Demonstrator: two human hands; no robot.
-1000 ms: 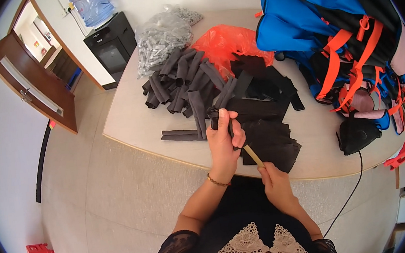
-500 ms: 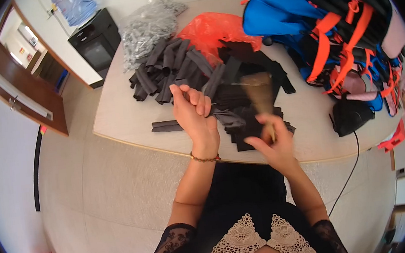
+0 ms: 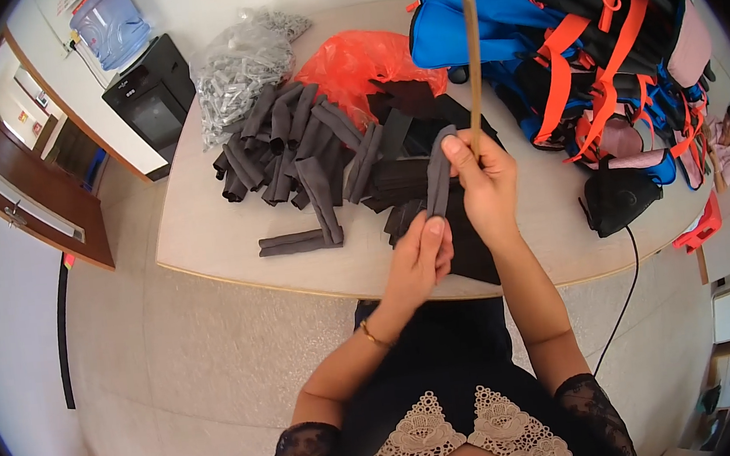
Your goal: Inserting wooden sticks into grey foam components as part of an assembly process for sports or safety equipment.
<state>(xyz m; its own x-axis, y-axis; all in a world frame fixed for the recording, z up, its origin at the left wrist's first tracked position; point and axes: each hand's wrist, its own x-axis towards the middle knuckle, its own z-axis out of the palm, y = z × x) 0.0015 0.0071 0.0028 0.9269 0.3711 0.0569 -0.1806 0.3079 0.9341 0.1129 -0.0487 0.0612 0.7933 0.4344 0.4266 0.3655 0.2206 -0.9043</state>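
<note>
My left hand [image 3: 421,258] is closed on the lower end of a dark grey fabric tube [image 3: 440,181]. At the tube's upper end, the thumb and fingers of my right hand [image 3: 490,189] grip it. A long, thin wooden stick [image 3: 473,50] also stands up out of my right hand, beside the tube. Where the stick ends inside that hand is hidden. Beyond my left hand lies a heap of similar grey tubes [image 3: 282,139], with one single tube [image 3: 287,244] lying flat nearer the table's edge. Flat black fabric pieces [image 3: 477,248] lie beneath and behind my hands.
Behind the heap sit a clear bag of small grey pieces [image 3: 236,78] and a red plastic bag [image 3: 349,62]. Blue and black backpacks [image 3: 539,26] with orange straps fill the table's right, near a black pouch [image 3: 617,201] and cable. Another person [image 3: 726,140] appears far right.
My hands have come together on one fabric tube. Before, my left hand was raised with curled fingers, and the stick was blurred in my right. The view has shifted slightly.
</note>
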